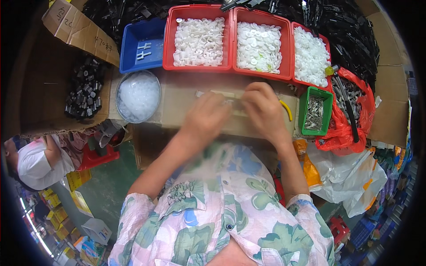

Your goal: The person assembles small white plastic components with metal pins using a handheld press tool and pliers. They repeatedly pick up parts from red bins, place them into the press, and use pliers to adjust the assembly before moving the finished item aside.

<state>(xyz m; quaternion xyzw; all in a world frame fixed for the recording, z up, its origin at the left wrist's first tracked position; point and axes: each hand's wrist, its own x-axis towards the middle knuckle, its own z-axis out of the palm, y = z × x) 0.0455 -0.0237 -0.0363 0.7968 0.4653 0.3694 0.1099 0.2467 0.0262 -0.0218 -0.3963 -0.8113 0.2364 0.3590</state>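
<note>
My left hand [205, 119] and my right hand [262, 106] are close together over a cardboard work surface [177, 95], both blurred. Between them lies a long pale whitish strip-like part [220, 94]; both hands close their fingers on it, the left at its middle, the right at its right end. A yellow-handled tool [286, 109] pokes out just right of my right hand.
Three red bins [231, 42] of small white plastic parts line the back. A blue tray [141, 44] holds a few metal pieces. A round bowl [138, 95] of clear parts sits left, a green box [315, 111] of metal pins right. Another person [37, 160] sits lower left.
</note>
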